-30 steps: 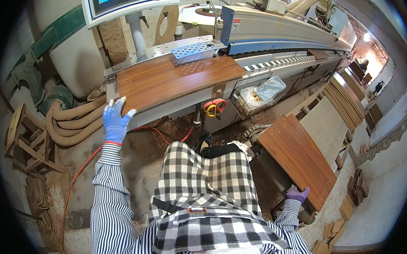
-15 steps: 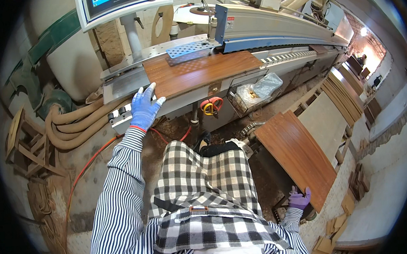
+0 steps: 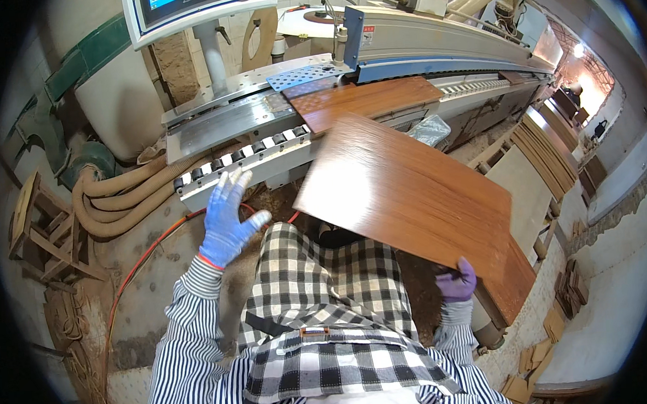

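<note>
My right hand (image 3: 457, 281), in a purple glove, grips the near edge of a brown wood-grain board (image 3: 417, 198). The board is raised and tilted over my lap, its left end shining with glare. My left hand (image 3: 228, 217), in a blue and white glove, is held in the air with fingers spread and nothing in it. It is left of the raised board and just below the roller rail (image 3: 242, 153) of the machine. A second brown board (image 3: 384, 100) lies on the machine bed, partly under the blue perforated plate (image 3: 303, 76). Another brown board (image 3: 518, 287) shows beneath the raised one.
A long machine with a blue-edged beam (image 3: 447, 48) runs across the far side. The screen (image 3: 185, 2) stands at upper left. Brown hoses (image 3: 114, 211) and a wooden stool (image 3: 43, 236) are on the left. Stacked boards (image 3: 545, 149) and scraps (image 3: 536, 362) lie at right.
My right hand has lifted a board off the right-hand pile and swung it left toward the machine. My left hand has come off the machine's board, which has slid right.
</note>
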`<state>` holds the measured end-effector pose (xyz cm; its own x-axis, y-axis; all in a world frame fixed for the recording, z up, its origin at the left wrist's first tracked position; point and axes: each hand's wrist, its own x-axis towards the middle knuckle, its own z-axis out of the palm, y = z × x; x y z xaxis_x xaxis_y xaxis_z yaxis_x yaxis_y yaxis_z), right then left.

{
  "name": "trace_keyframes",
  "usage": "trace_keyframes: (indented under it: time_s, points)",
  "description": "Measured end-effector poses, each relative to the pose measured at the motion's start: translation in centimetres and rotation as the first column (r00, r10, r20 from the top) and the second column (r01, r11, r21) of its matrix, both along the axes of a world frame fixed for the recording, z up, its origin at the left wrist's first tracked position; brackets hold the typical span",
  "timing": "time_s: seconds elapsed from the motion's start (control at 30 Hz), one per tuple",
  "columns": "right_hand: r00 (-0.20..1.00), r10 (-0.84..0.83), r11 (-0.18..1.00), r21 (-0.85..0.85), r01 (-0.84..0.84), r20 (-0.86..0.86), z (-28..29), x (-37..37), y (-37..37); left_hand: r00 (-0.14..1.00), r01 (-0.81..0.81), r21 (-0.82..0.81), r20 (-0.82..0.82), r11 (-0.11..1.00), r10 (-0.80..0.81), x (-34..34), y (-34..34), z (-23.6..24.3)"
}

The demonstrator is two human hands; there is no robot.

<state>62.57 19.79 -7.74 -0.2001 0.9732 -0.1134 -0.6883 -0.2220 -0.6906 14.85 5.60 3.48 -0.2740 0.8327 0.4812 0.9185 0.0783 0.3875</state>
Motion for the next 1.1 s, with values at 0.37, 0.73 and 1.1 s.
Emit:
trace_keyframes:
  time_s: [0.37,0.73,1.1]
  points:
    - [0.691,0.687,0.714,0.032,-0.7,-0.225,4.1,-24.0,4.8,0.856,-0.381,-0.028,-0.389,0.924,0.341,-2.7,-8.4,-0.6]
    - [0.77,0.628,0.757,0.144,-0.638,0.11,6.2,-27.8,5.6,0.839,-0.535,-0.054,-0.151,0.843,0.522,-8.7,-6.7,-1.2]
    - [-0.592,-0.56,0.828,0.389,-0.403,0.58,1.8,-0.8,9.4,0.831,-0.55,-0.101,-0.156,0.829,0.533,-12.2,-2.3,-1.5]
